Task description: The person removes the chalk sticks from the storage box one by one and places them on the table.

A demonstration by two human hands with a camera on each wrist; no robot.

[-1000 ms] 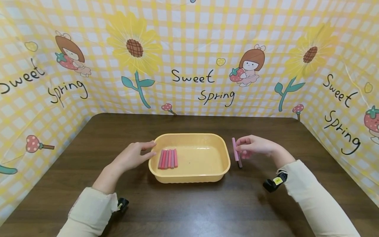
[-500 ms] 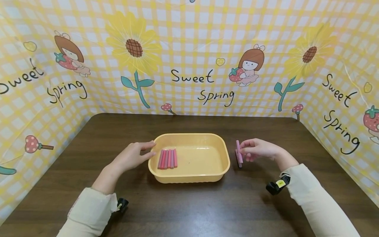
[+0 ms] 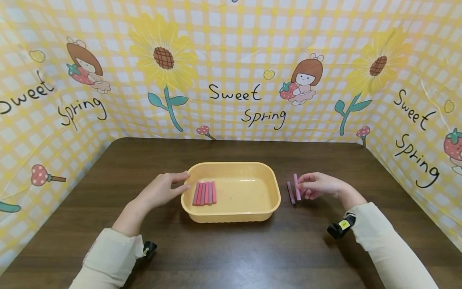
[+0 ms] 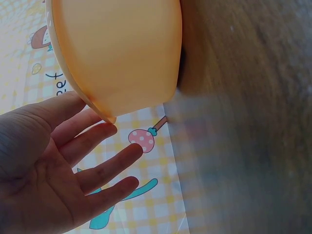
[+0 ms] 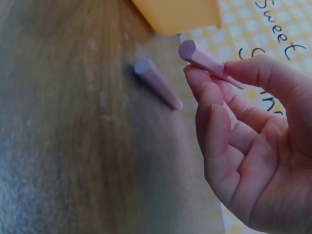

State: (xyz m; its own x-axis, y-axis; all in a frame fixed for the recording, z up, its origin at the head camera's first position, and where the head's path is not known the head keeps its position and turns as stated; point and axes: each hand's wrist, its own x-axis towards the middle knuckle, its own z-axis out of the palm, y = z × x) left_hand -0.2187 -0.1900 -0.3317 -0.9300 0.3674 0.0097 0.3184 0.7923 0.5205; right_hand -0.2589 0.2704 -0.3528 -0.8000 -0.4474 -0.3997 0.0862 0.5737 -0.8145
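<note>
My right hand (image 3: pixel 312 186) pinches a pale pink chalk-like stick (image 3: pixel 297 188) between thumb and fingertips, just right of the tray. The right wrist view shows the faceted end of this pink stick (image 5: pixel 187 50). Close beside it, a darker mauve stick (image 3: pixel 290 193) lies on the table. A yellow plastic tray (image 3: pixel 231 217) stands mid-table, with several pink and red sticks (image 3: pixel 204 194) lined up side by side at its left end. My left hand (image 3: pixel 162 188) touches the tray's left rim with thumb and fingertips; the left wrist view shows its fingers extended and spread.
The dark wooden table (image 3: pixel 231 257) extends around the tray. A yellow checked cloth (image 3: pixel 234 52) with printed flowers and lettering hangs behind it and along both sides. Each wrist carries a small black camera, such as the right wrist camera (image 3: pixel 341 227).
My right hand has moved right and slightly nearer with the pink stick, from above the mauve stick to its right side. My left hand, the tray and its row of sticks stay in place.
</note>
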